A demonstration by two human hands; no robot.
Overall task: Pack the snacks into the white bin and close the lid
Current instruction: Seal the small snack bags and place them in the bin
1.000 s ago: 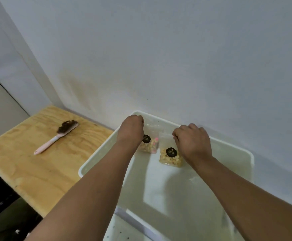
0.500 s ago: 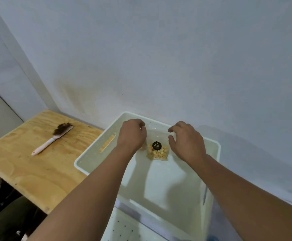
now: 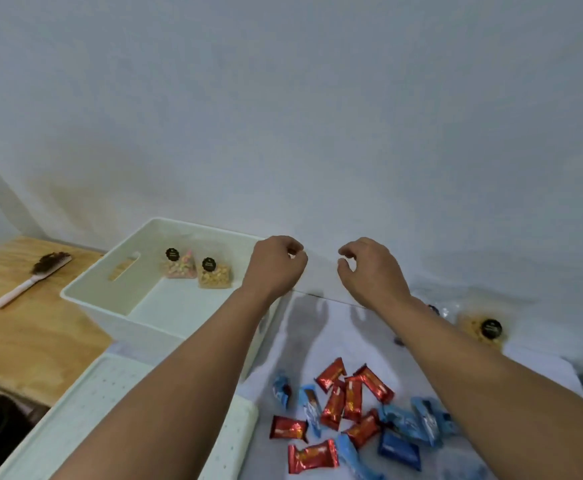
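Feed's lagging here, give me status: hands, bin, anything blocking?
Left hand and right hand empty, right of the white bin. Two snack bags inside, lid off. Wrapped candies unpacked. Nothing blocking.

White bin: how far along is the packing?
Done: two clear snack bags sit in the white bin. In hand: nothing; left hand and right hand hover empty beyond it. Left: red and blue wrapped candies, another bag, then the lid, still off.
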